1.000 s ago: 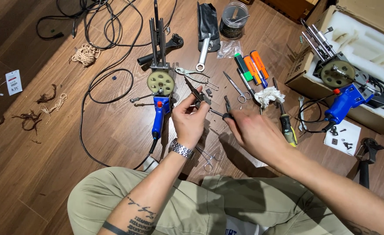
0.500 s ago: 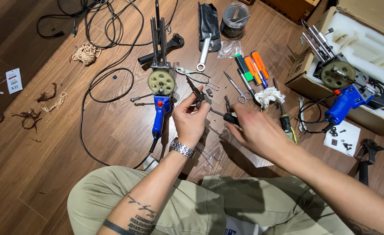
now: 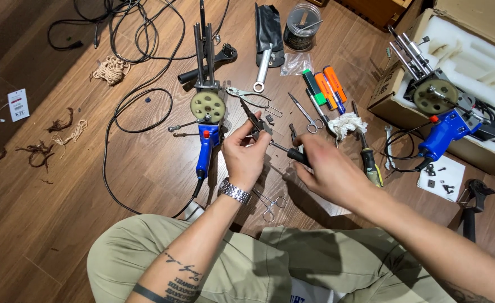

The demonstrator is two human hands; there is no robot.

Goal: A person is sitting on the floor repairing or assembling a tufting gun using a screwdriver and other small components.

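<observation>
The left hand (image 3: 246, 157) is pinching a small dark part (image 3: 260, 130) at scene centre; the right hand (image 3: 328, 168) is gripping a black-handled screwdriver (image 3: 292, 154) against it. Assembly is appearing unfinished: loose parts are lying around. Count: two blue-handled tools (image 3: 207, 120), one boxed; three marker pens (image 3: 323, 87).

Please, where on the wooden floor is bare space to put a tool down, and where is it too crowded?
Bare floor lies at the lower left, bordered by the black cable, the brown scraps and the person's knee. A smaller patch sits between the cable loop and the blue-handled tool. It is crowded around the left hand and right hand, up to the markers.
</observation>
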